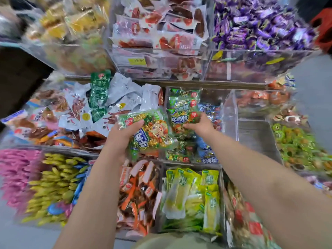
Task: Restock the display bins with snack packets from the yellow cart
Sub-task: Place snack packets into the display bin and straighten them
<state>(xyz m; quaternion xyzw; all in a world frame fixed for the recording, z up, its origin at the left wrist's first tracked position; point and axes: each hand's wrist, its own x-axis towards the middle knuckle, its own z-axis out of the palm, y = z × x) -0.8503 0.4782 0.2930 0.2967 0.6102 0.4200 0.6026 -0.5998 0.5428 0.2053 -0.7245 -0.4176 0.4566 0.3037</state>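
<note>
Forearms (93, 194) over bins (231, 112), hands (124, 135) on packets (152, 130)

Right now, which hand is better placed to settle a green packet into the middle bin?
Right, likely. The right hand grips the upright green packet inside the clear bin, beside others like it. The left hand holds the tilted green packet short of that bin.

Green snack packet (149, 132) tilted above the bins, held — stacked green packets (184, 105) in clear middle bin (228, 112).
</note>
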